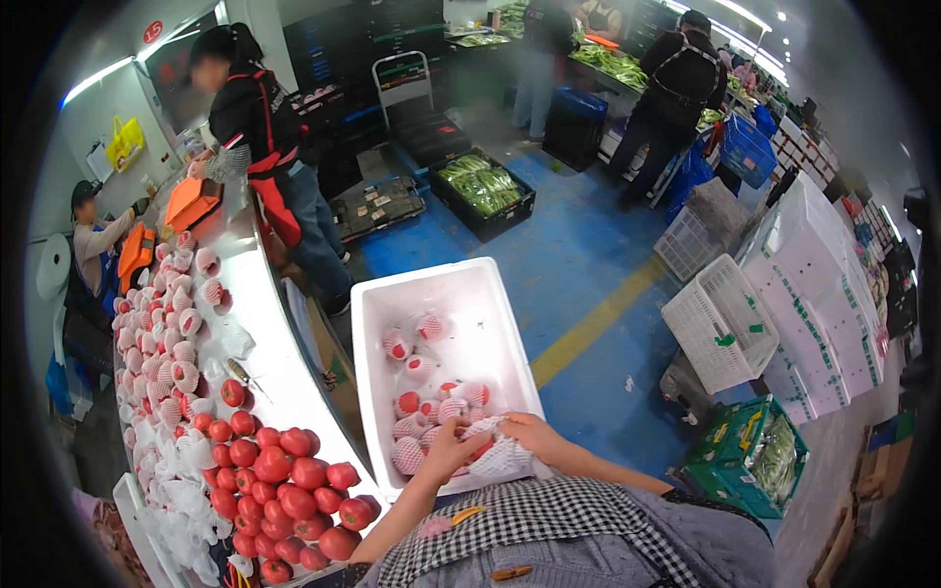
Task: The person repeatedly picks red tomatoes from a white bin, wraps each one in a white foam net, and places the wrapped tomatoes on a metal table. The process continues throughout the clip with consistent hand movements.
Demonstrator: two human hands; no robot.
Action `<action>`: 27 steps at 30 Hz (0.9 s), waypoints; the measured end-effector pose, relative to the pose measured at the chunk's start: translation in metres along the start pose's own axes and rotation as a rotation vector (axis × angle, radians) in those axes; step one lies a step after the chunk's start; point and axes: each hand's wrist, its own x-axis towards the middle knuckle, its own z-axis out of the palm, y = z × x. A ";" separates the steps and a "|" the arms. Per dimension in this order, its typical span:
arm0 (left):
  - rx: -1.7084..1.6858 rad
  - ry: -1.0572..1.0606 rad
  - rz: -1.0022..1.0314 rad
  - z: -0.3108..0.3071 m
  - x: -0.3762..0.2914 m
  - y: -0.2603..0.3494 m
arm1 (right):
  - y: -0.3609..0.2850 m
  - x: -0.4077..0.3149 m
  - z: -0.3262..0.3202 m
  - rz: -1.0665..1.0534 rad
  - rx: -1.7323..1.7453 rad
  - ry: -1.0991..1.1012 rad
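Note:
Over the near end of a white foam box, my left hand has its fingers on a red tomato. My right hand grips a white foam net that partly wraps this tomato. Several tomatoes in foam nets lie in the box, most gathered at its near end. Left of the box, a heap of bare tomatoes sits on a white table. Loose foam nets are piled along the table's outer side.
Further up the table are many netted tomatoes, a knife and orange scales. A person stands at its far end. White crates, stacked foam boxes and a green crate stand on the right.

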 end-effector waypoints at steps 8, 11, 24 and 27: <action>-0.634 -0.190 -0.035 -0.042 -0.013 -0.011 | -0.021 -0.007 0.043 0.035 0.405 -0.115; -1.089 -0.344 0.033 -0.055 -0.025 -0.015 | -0.033 -0.008 0.058 0.057 0.527 -0.161; -1.032 0.009 0.054 -0.112 -0.059 0.008 | -0.105 0.036 0.056 -0.356 -0.871 0.145; -0.830 0.099 0.135 -0.097 -0.049 0.019 | -0.110 0.028 0.080 -0.238 -1.230 -0.150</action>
